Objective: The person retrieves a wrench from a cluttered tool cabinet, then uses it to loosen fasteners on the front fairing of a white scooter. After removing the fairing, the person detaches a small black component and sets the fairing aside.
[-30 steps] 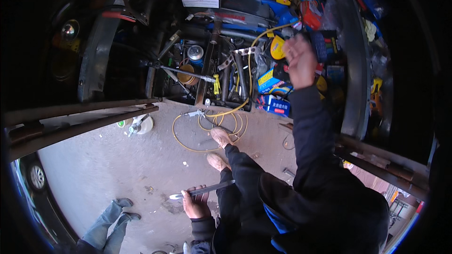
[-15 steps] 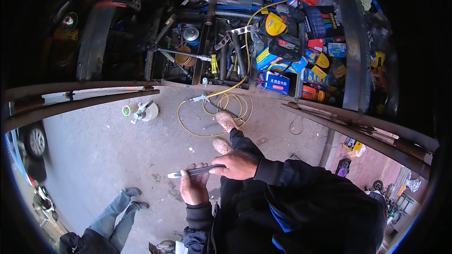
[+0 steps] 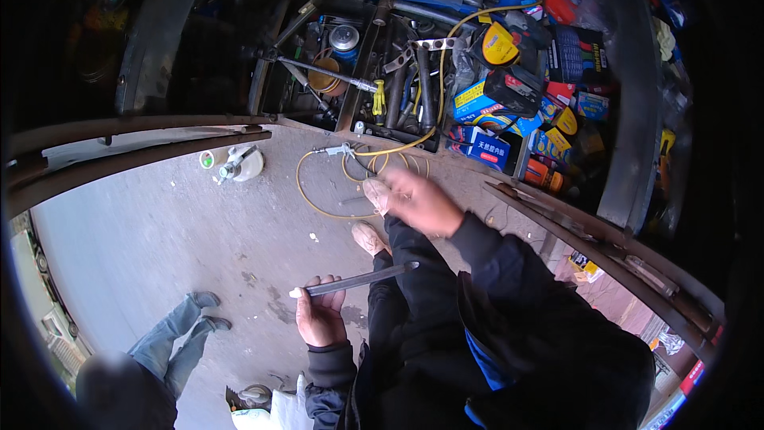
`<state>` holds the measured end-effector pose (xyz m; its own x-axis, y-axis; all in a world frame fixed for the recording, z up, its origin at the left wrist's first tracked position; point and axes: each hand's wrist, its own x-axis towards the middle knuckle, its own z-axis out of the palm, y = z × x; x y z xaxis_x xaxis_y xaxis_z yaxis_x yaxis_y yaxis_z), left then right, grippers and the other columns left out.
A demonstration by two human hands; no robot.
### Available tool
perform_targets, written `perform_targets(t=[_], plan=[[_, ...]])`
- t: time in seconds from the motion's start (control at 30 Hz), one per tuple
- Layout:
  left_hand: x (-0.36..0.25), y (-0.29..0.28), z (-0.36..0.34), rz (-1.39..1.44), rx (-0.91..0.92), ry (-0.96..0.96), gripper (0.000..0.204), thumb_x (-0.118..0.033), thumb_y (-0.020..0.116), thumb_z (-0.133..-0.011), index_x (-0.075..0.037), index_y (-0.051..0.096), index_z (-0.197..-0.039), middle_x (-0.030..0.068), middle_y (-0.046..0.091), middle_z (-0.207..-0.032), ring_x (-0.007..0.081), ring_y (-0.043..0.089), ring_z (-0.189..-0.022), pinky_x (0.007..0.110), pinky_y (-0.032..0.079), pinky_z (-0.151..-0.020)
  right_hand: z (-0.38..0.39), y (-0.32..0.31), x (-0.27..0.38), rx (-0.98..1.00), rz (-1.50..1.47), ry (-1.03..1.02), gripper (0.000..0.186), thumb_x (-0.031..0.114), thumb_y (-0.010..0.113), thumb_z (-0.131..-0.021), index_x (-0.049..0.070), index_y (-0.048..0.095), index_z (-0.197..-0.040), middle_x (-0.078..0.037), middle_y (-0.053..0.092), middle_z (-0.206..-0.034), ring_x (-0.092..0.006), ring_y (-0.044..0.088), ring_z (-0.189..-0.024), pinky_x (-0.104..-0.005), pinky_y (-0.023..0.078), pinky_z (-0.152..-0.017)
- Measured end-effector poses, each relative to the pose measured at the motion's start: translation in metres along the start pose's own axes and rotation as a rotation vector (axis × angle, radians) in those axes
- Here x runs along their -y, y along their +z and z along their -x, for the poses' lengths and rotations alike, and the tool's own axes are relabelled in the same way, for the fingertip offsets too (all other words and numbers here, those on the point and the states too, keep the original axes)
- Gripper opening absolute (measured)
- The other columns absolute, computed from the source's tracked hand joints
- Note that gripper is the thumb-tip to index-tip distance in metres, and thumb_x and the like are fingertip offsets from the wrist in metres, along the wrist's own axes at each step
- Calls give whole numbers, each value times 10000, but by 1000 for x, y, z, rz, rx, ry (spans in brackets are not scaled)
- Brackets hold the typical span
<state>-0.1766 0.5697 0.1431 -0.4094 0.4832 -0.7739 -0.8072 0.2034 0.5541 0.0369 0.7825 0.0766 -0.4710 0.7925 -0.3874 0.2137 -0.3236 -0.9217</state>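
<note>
My left hand (image 3: 320, 314) is closed on a long dark metal bar (image 3: 362, 277), low in the middle of the view; the bar has a pale piece at its left end and slants up to the right across my legs. My right hand (image 3: 418, 201), smeared by motion, is above and right of the bar, apart from it, over my shoe; what its fingers do is unclear. Beyond it a yellow hose (image 3: 318, 212) lies coiled on the floor with a silver fitting (image 3: 334, 151).
An open tool compartment (image 3: 346, 123) holds pipes, tools and cans; boxes (image 3: 489, 147) are piled to its right. Metal rails (image 3: 135, 162) edge both sides. A white container (image 3: 251, 165) stands on the floor. Another person's jeans-clad legs (image 3: 171, 338) show at lower left.
My right hand first came down from the compartment onto the bar; since then it has left the bar and moved upward. The other person has shifted slightly left.
</note>
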Motion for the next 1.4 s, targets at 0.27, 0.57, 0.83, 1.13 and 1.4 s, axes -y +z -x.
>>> perform_targets(t=[0.27,0.57,0.83,1.13,1.4], plan=[[12,5,-7,18,-53,-42,527,-399,493,-1083,90,556,-1273,296,667,-1214,414,675,-1146,489,576,-983,-168,-108,-36,-277,972,-210,638,329,769,-856,117,586,-1430,-188,498,-1513,-394,507,-1364,-461,374,-1163],[9,-4,-11,-10,-100,-32,529,-413,506,-1078,68,557,-1293,275,656,-1243,399,657,-1171,481,560,-997,-223,-182,-50,-301,1292,-4,682,293,713,-885,223,478,-1521,-179,455,-1562,-374,395,-1463,-517,302,-1205],[15,-15,-15,11,-62,-71,517,-424,493,-1085,37,561,-1309,262,632,-1302,374,619,-1241,474,529,-1049,-217,-229,-50,-392,519,80,552,267,685,-914,-1,573,-1384,-263,614,-1373,-386,578,-1297,-420,459,-1092],[24,-1,-23,-20,-4,-102,546,-442,487,-1084,46,558,-1319,252,633,-1309,382,619,-1234,474,526,-1042,-190,-80,-61,-476,884,361,1051,402,819,-746,-62,323,-1549,-306,500,-1446,-452,541,-1304,-456,457,-1108],[28,13,-27,-113,19,-141,568,-452,496,-1079,52,550,-1336,248,629,-1310,381,612,-1230,474,513,-1052,-126,-37,-59,-260,853,-24,802,267,734,-796,-52,445,-1473,-301,499,-1438,-477,404,-1401,-558,172,-1256]])
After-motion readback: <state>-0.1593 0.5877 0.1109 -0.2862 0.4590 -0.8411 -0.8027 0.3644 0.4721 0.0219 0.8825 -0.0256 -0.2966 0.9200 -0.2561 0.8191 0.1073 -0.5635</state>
